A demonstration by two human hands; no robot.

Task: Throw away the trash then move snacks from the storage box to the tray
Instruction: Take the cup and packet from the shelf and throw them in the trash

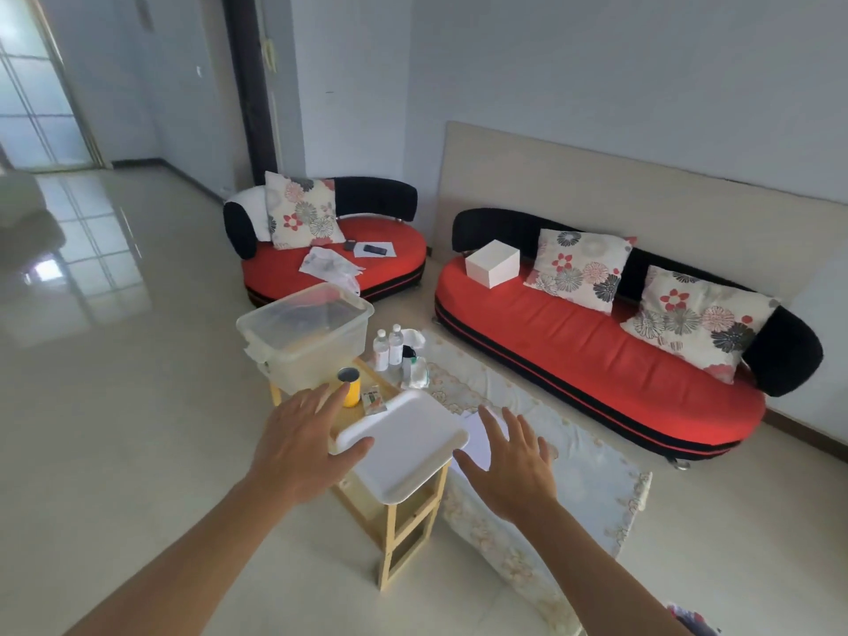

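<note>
Worktop (353, 495) mostly hidden under tray (404, 447), storage box (307, 332) | box contents indistinct | left hand (298, 447), right hand (509, 465) flank tray, fingers spread, empty.

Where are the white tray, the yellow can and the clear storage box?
white tray (404, 445): head view, its bare flat middle.
yellow can (353, 397): head view, its yellow side.
storage box (316, 355): head view, its front wall.

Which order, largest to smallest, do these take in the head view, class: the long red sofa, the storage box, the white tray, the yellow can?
1. long red sofa
2. storage box and white tray: about alike; the tray is nearer, so unranked
3. yellow can
</note>
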